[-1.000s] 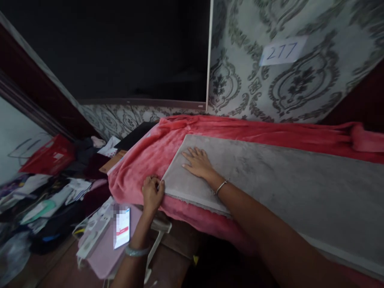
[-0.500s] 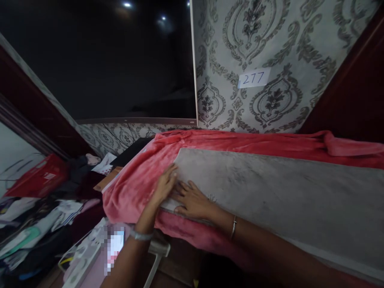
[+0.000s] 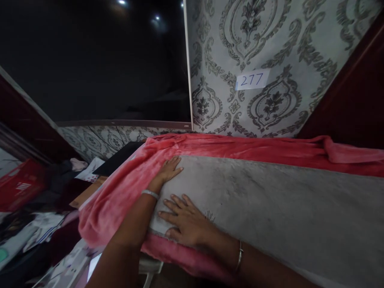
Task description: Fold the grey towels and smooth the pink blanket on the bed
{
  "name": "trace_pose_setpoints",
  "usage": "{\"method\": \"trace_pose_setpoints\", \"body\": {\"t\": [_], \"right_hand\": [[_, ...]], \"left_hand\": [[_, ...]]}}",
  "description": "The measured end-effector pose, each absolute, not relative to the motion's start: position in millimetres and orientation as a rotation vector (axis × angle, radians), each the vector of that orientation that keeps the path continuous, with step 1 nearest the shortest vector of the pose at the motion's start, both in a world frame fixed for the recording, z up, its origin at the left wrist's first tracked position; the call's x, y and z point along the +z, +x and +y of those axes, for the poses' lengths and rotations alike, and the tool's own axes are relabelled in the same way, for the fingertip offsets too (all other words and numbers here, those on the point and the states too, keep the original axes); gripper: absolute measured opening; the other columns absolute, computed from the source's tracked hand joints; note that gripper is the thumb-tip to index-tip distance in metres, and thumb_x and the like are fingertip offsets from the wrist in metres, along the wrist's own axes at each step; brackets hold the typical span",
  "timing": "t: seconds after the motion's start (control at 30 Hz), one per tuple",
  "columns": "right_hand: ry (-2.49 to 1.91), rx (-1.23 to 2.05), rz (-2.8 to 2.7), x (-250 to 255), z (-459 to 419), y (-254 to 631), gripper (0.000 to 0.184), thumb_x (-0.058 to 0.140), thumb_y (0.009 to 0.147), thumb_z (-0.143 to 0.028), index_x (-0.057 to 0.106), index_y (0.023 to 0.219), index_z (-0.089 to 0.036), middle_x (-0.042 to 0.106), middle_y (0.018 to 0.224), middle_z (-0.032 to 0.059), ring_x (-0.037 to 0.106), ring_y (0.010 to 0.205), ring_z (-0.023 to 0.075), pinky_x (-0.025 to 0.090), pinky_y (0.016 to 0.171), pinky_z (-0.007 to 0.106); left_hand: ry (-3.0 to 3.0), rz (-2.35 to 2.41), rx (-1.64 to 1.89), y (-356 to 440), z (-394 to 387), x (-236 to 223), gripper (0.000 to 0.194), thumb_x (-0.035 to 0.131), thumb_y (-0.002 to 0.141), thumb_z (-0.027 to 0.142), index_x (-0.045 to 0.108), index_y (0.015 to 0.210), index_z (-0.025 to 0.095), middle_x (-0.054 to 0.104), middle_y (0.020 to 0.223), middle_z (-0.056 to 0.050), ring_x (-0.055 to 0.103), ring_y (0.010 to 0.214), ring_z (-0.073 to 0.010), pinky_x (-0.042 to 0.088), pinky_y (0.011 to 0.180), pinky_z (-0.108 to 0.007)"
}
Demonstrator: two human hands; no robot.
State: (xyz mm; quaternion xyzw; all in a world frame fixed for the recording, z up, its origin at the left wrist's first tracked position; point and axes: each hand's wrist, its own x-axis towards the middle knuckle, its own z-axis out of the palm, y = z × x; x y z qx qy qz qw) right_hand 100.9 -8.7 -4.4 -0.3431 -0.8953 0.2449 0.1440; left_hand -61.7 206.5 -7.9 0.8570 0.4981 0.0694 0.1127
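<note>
A long grey plush cloth (image 3: 264,200), folded into a flat strip, lies on a red-pink fleece blanket (image 3: 126,180). My left hand (image 3: 170,170) rests at the strip's far left corner, fingers stretched out and palm down. Nearer to me, my right hand (image 3: 184,220) lies flat on the grey cloth by its left end, with the fingers spread. Neither hand grips anything. The cloth's right end runs out of view.
A large dark television (image 3: 120,64) stands behind on the left, before a patterned wall with a paper label (image 3: 252,79) reading 277. At left are piled clothes (image 3: 39,232), a red bag (image 3: 22,186) and a cardboard piece (image 3: 87,194). A white stool-like edge (image 3: 151,267) shows below.
My left hand has moved up to the far corner of the grey cloth, away from my right hand. My right hand's fingers have spread out. The view has shifted slightly.
</note>
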Motion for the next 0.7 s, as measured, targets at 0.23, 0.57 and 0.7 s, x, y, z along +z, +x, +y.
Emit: {"method": "trace_pose_setpoints", "body": {"t": [0.23,0.57,0.7], "right_hand": [[-0.904,0.710,-2.622,-5,-11,102,0.058,0.046,0.104,-0.055,0.039,0.159,-0.036,0.025,0.170,-0.0017,0.006,0.159,0.0229,0.000,0.130,0.055],[-0.877,0.661,-2.681,7,-26,96,0.053,0.066,0.096,-0.049,0.056,0.146,-0.035,0.044,0.161,-0.0009,0.028,0.155,0.0242,0.019,0.128,0.053],[-0.818,0.602,-2.598,22,-55,144,0.053,0.057,0.103,-0.043,0.050,0.153,-0.028,0.050,0.157,0.0033,0.036,0.150,0.0138,0.027,0.124,0.030]], "left_hand": [[2.529,1.473,0.213,-65,212,-13,0.072,0.040,0.099,0.058,0.037,0.159,0.020,0.027,0.170,-0.015,0.021,0.158,-0.0279,0.015,0.127,-0.052],[2.697,1.730,-0.065,-46,200,20,0.064,0.033,0.100,0.050,0.043,0.155,0.019,0.041,0.162,-0.020,0.034,0.153,-0.0324,0.027,0.120,-0.061],[2.797,1.932,-0.085,-30,181,38,0.057,0.033,0.100,0.045,0.063,0.137,0.014,0.052,0.152,-0.025,0.039,0.148,-0.0406,0.028,0.115,-0.070]]}}
